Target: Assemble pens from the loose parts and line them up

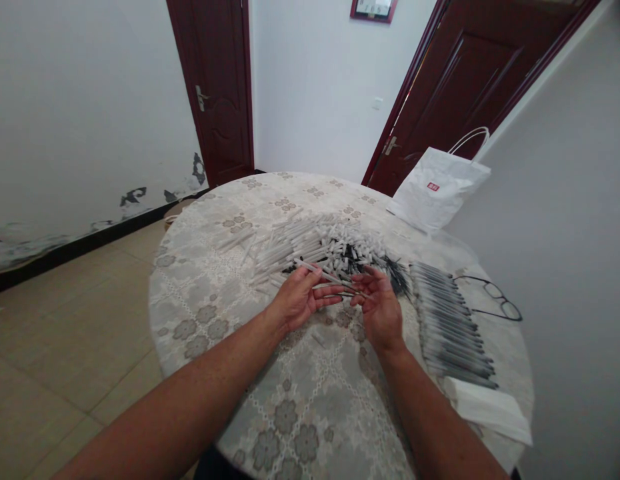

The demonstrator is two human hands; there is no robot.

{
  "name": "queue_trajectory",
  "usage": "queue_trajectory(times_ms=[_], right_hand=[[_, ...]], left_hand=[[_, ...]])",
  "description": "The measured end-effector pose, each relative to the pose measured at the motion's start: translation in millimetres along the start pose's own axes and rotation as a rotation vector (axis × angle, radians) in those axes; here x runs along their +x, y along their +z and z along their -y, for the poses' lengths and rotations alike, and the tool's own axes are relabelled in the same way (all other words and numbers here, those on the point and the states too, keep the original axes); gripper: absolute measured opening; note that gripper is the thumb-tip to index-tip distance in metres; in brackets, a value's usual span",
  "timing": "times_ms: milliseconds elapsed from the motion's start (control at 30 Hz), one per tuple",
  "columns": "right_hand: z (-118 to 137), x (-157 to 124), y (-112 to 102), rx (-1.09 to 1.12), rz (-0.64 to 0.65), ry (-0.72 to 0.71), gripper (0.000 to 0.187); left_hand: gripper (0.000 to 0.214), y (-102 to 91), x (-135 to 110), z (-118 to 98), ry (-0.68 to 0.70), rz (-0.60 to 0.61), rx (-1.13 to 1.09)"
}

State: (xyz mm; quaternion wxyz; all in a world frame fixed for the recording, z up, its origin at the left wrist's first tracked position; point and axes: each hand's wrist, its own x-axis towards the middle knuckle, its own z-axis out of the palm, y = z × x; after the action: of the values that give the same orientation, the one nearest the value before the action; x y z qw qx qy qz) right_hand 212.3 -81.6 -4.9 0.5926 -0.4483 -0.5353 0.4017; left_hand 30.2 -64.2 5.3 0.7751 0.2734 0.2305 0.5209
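I take the loose pile of white tubes (290, 243) as reference. The slim white tube (331, 276) is held just in front of the pile, between my two hands. Its long axis slants from far left to near right, so that its near end points toward the right hand (385, 310). The left hand (299, 300) is the nearer: thumb and forefinger pinch the tube, and the remaining fingers extend, loosely parted. The right hand, in front of the pile's right part, is half curled, its fingertips at a thin rod (360, 293). I cannot confirm a firm grip there, nor whether rod and tube touch.

Slender black pieces (397, 277) lie at the pile's right end. Right of the pile, a row of pens (450, 320) precedes the eyeglasses (510, 309). Behind and right of the pile stands a white bag (437, 193).
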Motion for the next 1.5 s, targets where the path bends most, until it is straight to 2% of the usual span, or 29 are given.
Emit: queue_trajectory(times_ms=[167,267,333,400,467,533,633,800,933,1033,1100,1233,1500], right_hand=[[-9,-8,17,0.019,0.172,0.065,0.056],[-7,-6,15,0.022,0.146,0.045,0.055],[-6,0,5,-0.16,0.052,0.02,0.05],[-6,6,-7,-0.508,0.024,-0.029,0.037],[-8,9,-16,-0.851,0.108,-0.093,0.025],[-11,9,-18,-1.071,0.217,-0.134,0.021],[-14,5,-12,-1.233,0.274,-0.155,0.02],[-16,1,1,-1.334,0.269,-0.142,0.018],[-14,4,0,-1.228,0.177,-0.191,0.021],[-8,4,-3,-0.947,0.064,-0.246,0.025],[-3,2,-3,-0.729,0.01,-0.223,0.024],[1,-3,2,-0.421,-0.005,-0.144,0.023],[-4,-5,6,-0.306,0.012,-0.124,0.021]], left_hand=[[0.033,7.2,-8,12,-0.148,0.133,0.091],[0.027,8.1,-8,9,-0.152,0.109,0.069],[0.017,4.9,-4,1,-0.102,0.024,0.002],[0.011,-0.6,2,-8,-0.039,-0.082,-0.071],[0.01,-6.4,8,-15,0.006,-0.164,-0.116],[0.01,-10.5,11,-18,0.024,-0.2,-0.127],[0.012,-11.6,10,-18,0.032,-0.189,-0.102],[0.014,-6.5,6,-15,0.061,-0.14,-0.06],[0.016,-2.9,4,-16,0.064,-0.144,-0.051],[0.017,-1.7,3,-16,0.055,-0.128,-0.035],[0.017,-1.7,3,-14,0.043,-0.101,-0.024],[0.018,-1.9,2,-9,0.027,-0.039,0.005],[0.021,0.3,1,-6,0.026,-0.016,0.039]])
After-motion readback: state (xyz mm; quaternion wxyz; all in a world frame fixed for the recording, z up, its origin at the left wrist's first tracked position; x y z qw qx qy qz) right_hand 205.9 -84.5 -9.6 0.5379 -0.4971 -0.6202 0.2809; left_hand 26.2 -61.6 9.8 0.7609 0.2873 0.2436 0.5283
